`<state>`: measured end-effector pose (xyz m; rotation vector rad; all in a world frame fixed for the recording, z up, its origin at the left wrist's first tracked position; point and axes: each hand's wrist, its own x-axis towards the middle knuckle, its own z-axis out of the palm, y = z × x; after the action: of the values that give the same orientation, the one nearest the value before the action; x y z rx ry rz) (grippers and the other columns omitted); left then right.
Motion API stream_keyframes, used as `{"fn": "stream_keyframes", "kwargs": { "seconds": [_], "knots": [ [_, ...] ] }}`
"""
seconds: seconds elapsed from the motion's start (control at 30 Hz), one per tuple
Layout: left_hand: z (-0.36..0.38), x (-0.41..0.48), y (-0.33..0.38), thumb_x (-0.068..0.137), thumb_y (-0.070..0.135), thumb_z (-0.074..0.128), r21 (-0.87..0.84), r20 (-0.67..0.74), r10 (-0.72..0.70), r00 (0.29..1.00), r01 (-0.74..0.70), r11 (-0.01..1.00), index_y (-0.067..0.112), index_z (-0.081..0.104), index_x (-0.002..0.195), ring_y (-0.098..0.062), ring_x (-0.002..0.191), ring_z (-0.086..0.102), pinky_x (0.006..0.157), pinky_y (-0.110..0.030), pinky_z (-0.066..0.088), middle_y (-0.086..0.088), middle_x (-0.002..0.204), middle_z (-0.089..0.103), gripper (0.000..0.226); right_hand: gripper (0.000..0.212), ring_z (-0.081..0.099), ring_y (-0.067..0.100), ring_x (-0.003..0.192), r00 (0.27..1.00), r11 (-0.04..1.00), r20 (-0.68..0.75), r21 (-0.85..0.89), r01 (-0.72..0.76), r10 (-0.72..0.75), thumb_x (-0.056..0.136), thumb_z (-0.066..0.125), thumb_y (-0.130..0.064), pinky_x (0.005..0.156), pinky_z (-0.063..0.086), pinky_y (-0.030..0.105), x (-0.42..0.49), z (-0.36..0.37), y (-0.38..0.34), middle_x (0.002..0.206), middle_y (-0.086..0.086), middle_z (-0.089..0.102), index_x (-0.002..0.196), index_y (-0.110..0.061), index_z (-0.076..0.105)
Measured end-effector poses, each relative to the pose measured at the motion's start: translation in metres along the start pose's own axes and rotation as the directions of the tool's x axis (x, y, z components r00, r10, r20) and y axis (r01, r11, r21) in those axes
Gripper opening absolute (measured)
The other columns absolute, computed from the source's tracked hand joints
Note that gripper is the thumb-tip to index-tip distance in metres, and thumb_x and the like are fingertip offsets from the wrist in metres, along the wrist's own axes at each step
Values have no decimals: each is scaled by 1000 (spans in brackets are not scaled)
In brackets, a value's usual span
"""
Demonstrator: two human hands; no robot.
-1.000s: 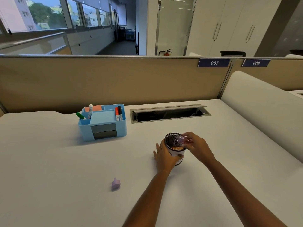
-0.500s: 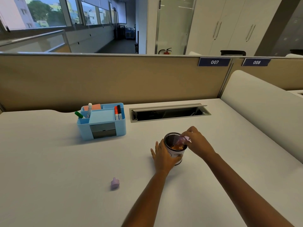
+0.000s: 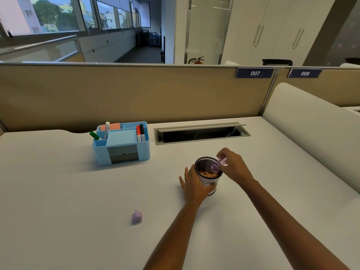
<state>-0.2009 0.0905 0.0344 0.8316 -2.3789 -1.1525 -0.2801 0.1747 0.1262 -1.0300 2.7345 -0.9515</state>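
Both of your arms reach forward from the lower edge of the view and meet near the middle of the tabletop (image 3: 78, 201). Your left hand (image 3: 194, 187) comes in low, its palm against the near left side of the cup (image 3: 209, 182). Its fingers curl round the white wall and the thumb hooks across the front, so it grips the cup, which stands upright on the tabletop. Your right hand (image 3: 234, 167) arches in from the right with the wrist raised and the fingers bent downward, pinching a small see-through purple piece (image 3: 219, 164) between thumb and fingertips. That piece is tilted over the right rim of the cup, its round end inside the dark mesh mouth. Brownish bits lie in the cup, too small to identify. Your right fingers cover much of the purple piece, so its full shape is unclear, and your left palm hides the cup's near left wall. One purple cap (image 3: 137, 216) lies alone on the tabletop, well apart to the left and nearer to you. Both elbows are cut off by the frame.
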Motion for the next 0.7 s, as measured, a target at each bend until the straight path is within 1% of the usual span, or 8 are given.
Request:
{"fn": "stream_keyframes", "kwargs": {
  "seconds": [0.17,0.27,0.37,0.4,0.47,0.6,0.67,0.7],
  "knots": [
    [-1,-3,1,72,48,69,-3,-5,-20,1000,20,1000,11,17,139,-24,143,6,116,-50,3,-7,152,22,93,26,54,23,90,987,946,-56,300,-127,150,78,66,-3,60,43,17,-7,1,2,100,13,60,102,-1,57],
    [-5,-6,1,71,55,66,12,71,-37,997,37,999,14,10,141,-26,144,1,116,-53,0,-6,154,16,99,22,54,24,94,973,854,-46,491,-173,224,80,64,-5,66,48,23,-15,5,2,98,10,57,101,-2,58],
    [-14,-13,3,39,97,27,13,132,-69,989,67,998,16,1,142,-28,144,-4,116,-54,-2,-8,156,4,134,18,57,30,99,959,713,17,665,-222,282,81,63,-4,83,49,36,-25,11,-5,102,15,61,98,-6,58],
    [-16,-13,0,23,101,12,4,126,-73,989,73,997,16,0,142,-28,144,-4,116,-53,-3,-9,156,2,147,18,58,31,100,956,656,47,718,-233,288,81,63,-4,86,50,38,-29,14,-9,104,16,62,99,-6,57],
    [-19,-16,-5,15,101,4,-45,83,-70,994,74,996,15,0,142,-27,144,-4,117,-49,-3,-9,156,0,153,25,60,33,101,953,539,99,806,-246,286,82,63,-4,90,51,39,-36,21,-15,107,19,62,105,-2,56],
    [-37,-27,-13,40,97,1,-123,0,8,1000,-8,992,15,7,141,-24,144,0,118,-41,1,-9,156,4,130,29,63,30,94,948,304,199,913,-272,250,83,60,-5,73,57,23,-45,40,-30,103,19,62,111,1,54],
    [-47,-34,-15,73,79,16,-162,-33,20,999,-25,986,21,13,139,-24,144,5,118,-40,6,-9,155,9,87,27,62,25,90,937,258,242,916,-306,253,83,60,-5,74,55,25,-47,52,-37,100,16,62,109,0,54],
    [-53,-37,-16,88,57,29,-190,-52,-1,999,-9,982,24,17,137,-25,143,9,117,-40,8,-9,155,11,61,24,61,25,90,930,254,263,910,-328,258,83,60,-5,78,53,28,-48,59,-39,99,14,61,106,-2,54]
  ]
}}
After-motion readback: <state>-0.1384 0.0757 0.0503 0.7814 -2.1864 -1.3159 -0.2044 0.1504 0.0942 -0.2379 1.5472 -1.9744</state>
